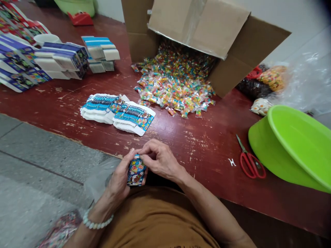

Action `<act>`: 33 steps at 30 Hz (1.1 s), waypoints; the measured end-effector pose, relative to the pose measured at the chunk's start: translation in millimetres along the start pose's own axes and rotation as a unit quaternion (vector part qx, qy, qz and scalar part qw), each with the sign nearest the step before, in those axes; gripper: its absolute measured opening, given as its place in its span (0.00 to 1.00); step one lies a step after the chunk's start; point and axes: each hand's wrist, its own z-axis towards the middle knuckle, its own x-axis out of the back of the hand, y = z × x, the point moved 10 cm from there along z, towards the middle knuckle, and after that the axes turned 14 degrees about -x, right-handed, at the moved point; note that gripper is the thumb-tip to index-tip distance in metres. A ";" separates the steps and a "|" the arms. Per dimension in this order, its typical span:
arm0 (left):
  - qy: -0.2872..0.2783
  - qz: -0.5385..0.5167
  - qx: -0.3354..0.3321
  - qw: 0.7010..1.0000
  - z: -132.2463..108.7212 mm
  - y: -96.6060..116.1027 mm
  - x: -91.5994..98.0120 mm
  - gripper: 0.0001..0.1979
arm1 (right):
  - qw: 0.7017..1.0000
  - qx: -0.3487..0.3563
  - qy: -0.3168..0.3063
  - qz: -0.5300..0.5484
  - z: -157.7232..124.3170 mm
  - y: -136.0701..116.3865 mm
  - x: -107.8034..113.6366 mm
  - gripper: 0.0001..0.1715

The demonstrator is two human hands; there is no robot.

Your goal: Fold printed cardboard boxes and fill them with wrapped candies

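Note:
A small blue printed packet [136, 171] is held upright near my body, at the front edge of the table. My left hand [120, 175] wraps round it from the left and below. The thumb and fingers of my right hand [161, 160] pinch at its top edge. Beyond my hands, a row of flat blue packets [133, 117] lies fanned out in two overlapping stacks. Behind them, a heap of small clear-wrapped colourful candies [178, 91] spills from a tipped cardboard box [204, 26].
Red-handled scissors [249, 163] and a green basin [292, 148] are at the right on the red table [204, 162]. Stacked purple cartons [62, 58] and blue ones [100, 51] stand at the left. A red tape dispenser [80, 19] sits behind. Filled plastic bags [271, 79] lie at the back right.

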 end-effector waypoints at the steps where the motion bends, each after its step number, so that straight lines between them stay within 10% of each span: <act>1: -0.001 0.008 0.002 1.000 -0.5 -1.3 1.2 0.23 | 1.000 -0.011 -0.010 0.004 1.8 1.3 -1.2 0.05; 11: -0.021 0.032 0.000 0.999 3.0 -3.6 7.3 0.25 | 0.989 0.087 -0.104 -0.055 0.3 -22.0 -10.6 0.04; 19: -0.018 -0.021 0.013 1.000 3.4 4.1 0.8 0.18 | 0.916 -0.171 -0.168 0.322 -0.9 27.0 -30.4 0.12; 25: 0.000 -0.017 0.010 1.000 2.2 0.9 1.5 0.17 | 0.954 -0.168 -0.089 0.233 6.0 28.7 -14.9 0.04; 33: -0.009 -0.039 0.039 0.998 0.8 -2.3 1.1 0.17 | 0.957 -0.095 -0.143 0.235 0.1 13.3 -22.0 0.06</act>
